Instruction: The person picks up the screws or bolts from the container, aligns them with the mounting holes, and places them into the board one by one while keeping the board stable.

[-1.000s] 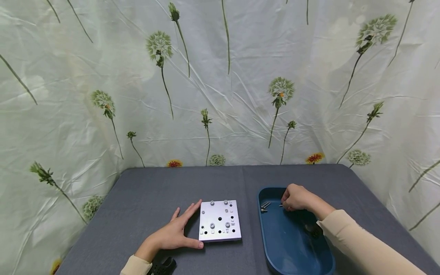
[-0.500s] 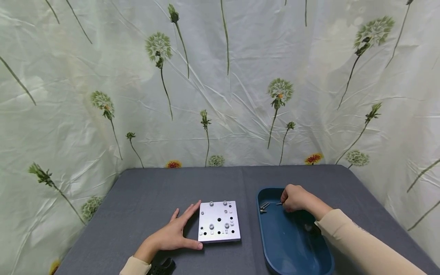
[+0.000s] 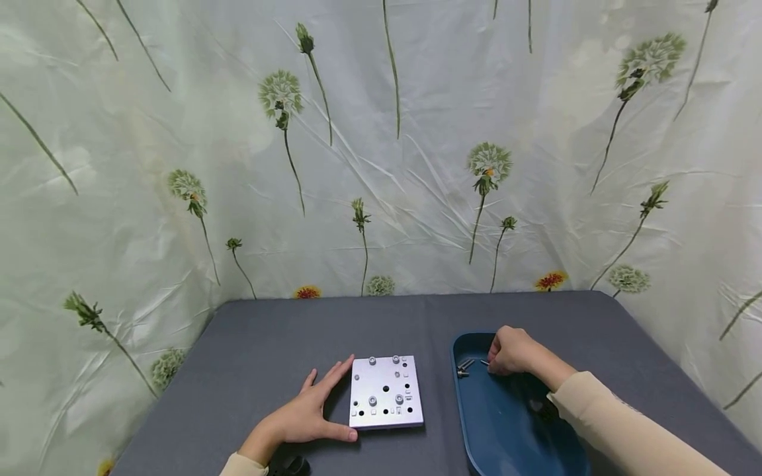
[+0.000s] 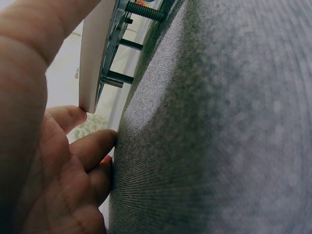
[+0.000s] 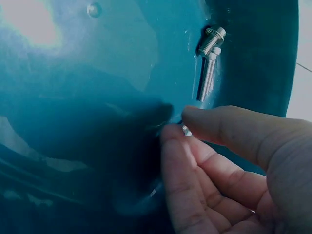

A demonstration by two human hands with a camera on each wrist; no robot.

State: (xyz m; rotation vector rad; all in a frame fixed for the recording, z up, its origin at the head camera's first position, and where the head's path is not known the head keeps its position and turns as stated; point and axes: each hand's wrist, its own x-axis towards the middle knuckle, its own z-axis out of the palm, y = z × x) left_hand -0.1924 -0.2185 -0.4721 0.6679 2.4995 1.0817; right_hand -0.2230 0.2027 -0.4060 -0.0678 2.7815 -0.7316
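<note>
1. A person's right hand (image 3: 510, 350) reaches into the far end of a glossy, deep-blue oval tray (image 3: 506, 430) at the right of the table; thumb and forefinger are pressed together, pinching a small bright metal piece (image 5: 185, 129) just off the tray's smooth floor. What that piece is cannot be made out, since only a glinting tip shows between the fingertips (image 5: 170, 134).

2. Just left of the pinch lie loose bolts (image 3: 464, 365): slim steel shafts with knurled round heads, side by side and touching each other, against the tray's curved wall. The right wrist view shows them (image 5: 208, 61) clear of the fingers.

3. The left hand (image 3: 306, 416) lies spread on the table, its fingers straight along the left edge of a flat, square, matte silver metal plate (image 3: 385, 400) and its thumb against the near-left corner.

4. The plate is drilled with round dark holes and small square slots; several bolts with round heads (image 3: 372, 400) already stand in it. From the left wrist view, the plate's pale edge (image 4: 97, 53) sits raised off the table, with threaded shafts (image 4: 146, 10) showing beneath it.

5. The table (image 3: 268, 344) wears a grey, finely woven cloth. Behind and to both sides hangs a creased, shiny pale curtain (image 3: 381, 145) printed with green dandelion heads on long stems.
</note>
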